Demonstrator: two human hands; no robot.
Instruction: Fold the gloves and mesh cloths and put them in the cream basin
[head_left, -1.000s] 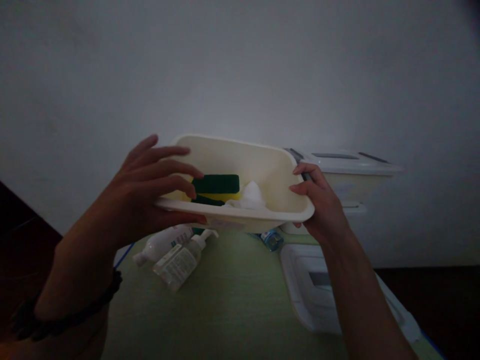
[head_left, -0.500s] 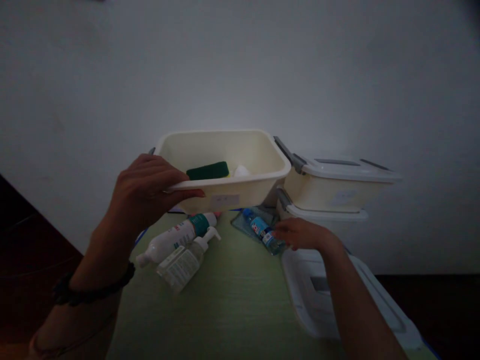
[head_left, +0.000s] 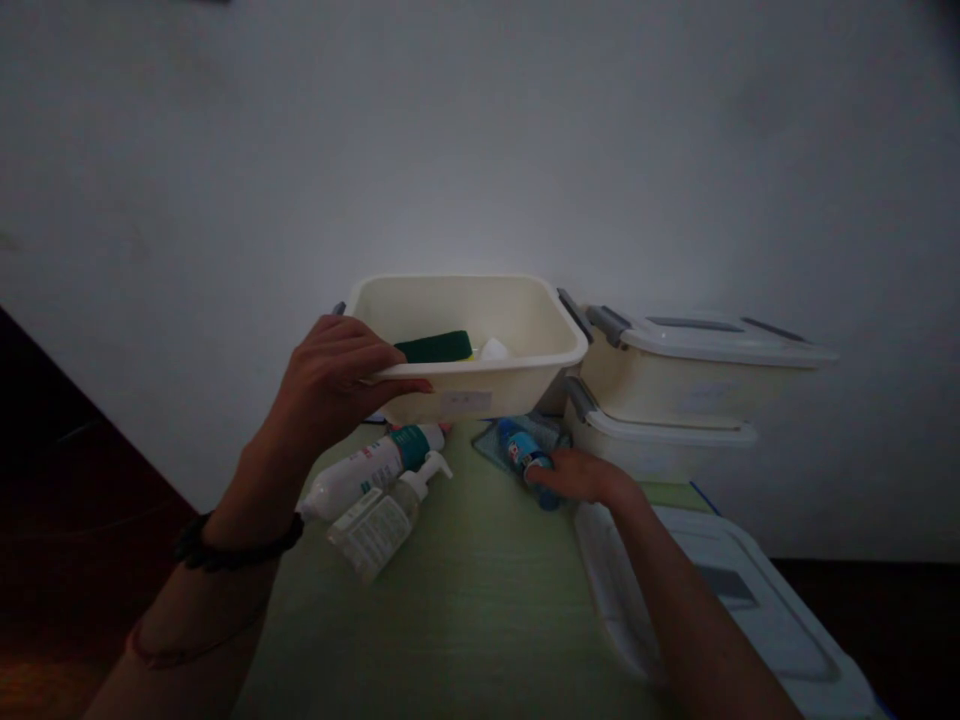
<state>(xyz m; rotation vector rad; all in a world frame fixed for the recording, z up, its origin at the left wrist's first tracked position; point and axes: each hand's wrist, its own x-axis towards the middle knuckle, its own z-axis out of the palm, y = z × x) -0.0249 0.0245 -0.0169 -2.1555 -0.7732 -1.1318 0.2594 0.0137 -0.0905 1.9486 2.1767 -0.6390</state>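
A plain pale wall point(head_left: 480, 140) rises behind a light-green wood-grain tabletop point(head_left: 465, 610). The left hand point(head_left: 349, 355) is clamped on the near rim of an open cream plastic bin point(head_left: 525, 380), thumb outside; just beyond those fingers, inside it, lies a green-and-yellow sponge point(head_left: 435, 348). Below the left fingers lie a white plastic bottle with a green band point(head_left: 360, 478) and a clear pump bottle point(head_left: 375, 530). The right hand point(head_left: 581, 475) touches a clear blue-capped bottle point(head_left: 519, 445), lying under its fingertips; whether they close around it I cannot tell. Beyond these fingers lies a grey-blue cloth point(head_left: 489, 445).
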